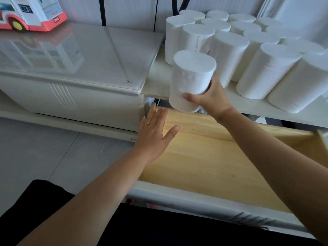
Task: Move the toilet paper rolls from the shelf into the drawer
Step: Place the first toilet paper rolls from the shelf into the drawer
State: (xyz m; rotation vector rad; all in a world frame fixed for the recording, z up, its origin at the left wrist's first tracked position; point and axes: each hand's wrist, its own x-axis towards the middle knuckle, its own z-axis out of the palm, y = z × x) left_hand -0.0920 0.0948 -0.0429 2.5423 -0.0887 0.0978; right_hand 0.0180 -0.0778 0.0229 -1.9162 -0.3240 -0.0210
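Observation:
My right hand (211,98) grips a white toilet paper roll (190,77), holding it upright in the air just in front of the shelf edge and above the back left corner of the drawer. Several more white rolls (266,55) stand upright in rows on the pale shelf (248,105). Below the shelf, the wooden drawer (204,157) is pulled out, and its visible floor holds nothing. With fingers straight, my left hand (156,134) hovers flat over the drawer's left edge, just below the held roll.
A glossy white cabinet top (88,55) lies to the left of the shelf, with a red and white toy bus (32,13) at its far left. The drawer's white front panel (195,205) is close to my body. Grey floor tiles (44,153) show at lower left.

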